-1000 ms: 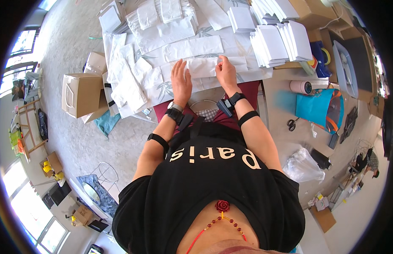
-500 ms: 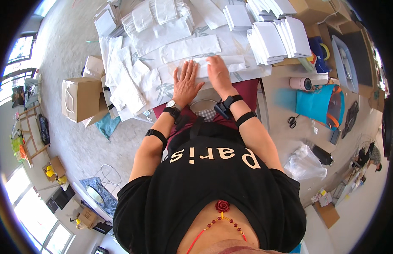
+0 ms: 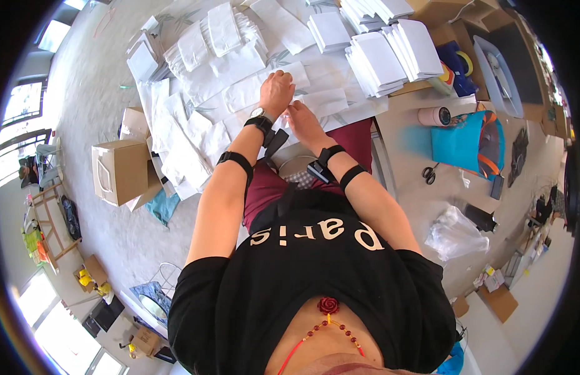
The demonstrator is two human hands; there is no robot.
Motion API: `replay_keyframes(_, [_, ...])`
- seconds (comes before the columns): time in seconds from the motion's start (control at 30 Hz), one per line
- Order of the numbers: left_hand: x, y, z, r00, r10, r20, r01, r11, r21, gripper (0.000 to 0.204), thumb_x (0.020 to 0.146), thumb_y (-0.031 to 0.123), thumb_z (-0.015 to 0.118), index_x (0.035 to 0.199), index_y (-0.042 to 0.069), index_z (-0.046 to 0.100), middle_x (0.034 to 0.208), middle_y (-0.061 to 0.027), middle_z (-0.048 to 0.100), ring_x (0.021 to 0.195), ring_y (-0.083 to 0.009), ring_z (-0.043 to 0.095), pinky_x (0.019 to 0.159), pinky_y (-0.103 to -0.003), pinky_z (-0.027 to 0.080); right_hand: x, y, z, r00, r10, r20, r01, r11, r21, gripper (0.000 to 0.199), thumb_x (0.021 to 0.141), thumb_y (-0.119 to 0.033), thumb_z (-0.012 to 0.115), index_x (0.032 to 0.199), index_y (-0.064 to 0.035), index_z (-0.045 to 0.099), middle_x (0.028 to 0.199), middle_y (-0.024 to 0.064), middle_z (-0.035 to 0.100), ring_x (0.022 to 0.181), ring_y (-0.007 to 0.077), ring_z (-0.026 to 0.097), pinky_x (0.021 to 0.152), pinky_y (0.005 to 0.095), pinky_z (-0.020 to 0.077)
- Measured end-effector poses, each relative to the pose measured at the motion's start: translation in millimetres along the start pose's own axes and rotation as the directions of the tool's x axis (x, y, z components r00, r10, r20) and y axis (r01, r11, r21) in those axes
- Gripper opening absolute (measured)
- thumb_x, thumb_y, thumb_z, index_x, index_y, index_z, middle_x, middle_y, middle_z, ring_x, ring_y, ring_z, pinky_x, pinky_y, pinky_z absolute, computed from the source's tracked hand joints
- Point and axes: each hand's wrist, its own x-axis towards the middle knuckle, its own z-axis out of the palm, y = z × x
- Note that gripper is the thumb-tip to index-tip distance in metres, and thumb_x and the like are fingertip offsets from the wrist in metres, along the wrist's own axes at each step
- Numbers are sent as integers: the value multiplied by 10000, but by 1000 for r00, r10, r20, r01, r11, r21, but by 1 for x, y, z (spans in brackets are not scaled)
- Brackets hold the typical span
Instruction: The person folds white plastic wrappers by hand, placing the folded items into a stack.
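A long, flat white strip [image 3: 325, 102], thin like folded paper or film, lies along the near edge of the table. My right hand [image 3: 305, 125] is closed at its left end, thumb and fingers pinched together on it. Just beyond, my left hand [image 3: 277, 94] is curled with its knuckles up; whatever its fingers hold is hidden beneath it. The two hands nearly touch. Past them lies another white strip [image 3: 238, 97]. Loose flat white pieces [image 3: 183, 153] overlap at the table's left side.
Stacks of white folded pieces [image 3: 374, 62] stand at the far right, with a layered white pile [image 3: 205, 53] at the far left. Cardboard boxes [image 3: 120, 172] flank the table's left. A turquoise bag [image 3: 455, 147], a pink cylinder [image 3: 433, 116] and black scissors [image 3: 430, 175] are on the right.
My left hand, flat with fingers spread before, has lifted and curled, moving away from me. My right hand has come left and nearer, beside it. The whole view has shifted slightly.
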Motion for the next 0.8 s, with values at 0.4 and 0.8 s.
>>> replay_keyframes(0.4, [14, -9, 18, 983, -181, 16, 182, 980, -86, 139, 809, 196, 687, 834, 60, 695, 895, -134, 705, 907, -331, 692, 806, -444, 567, -1, 2, 3, 1000, -5, 1, 5, 1000, 5, 148, 921, -33, 600, 1064, -13, 634, 1067, 191, 613, 1036, 387, 616, 909, 469, 526])
replay_keyframes(0.8, [15, -40, 8, 927, -373, 37, 343, 805, -484, 182, 785, 189, 761, 873, 29, 759, 766, -75, 713, 696, -178, 669, 684, -320, 547, -1, 3, 2, 1000, 8, -13, -8, 1000, 3, 165, 896, 4, 643, 1048, -57, 623, 1066, 153, 613, 1049, 381, 619, 904, 460, 530])
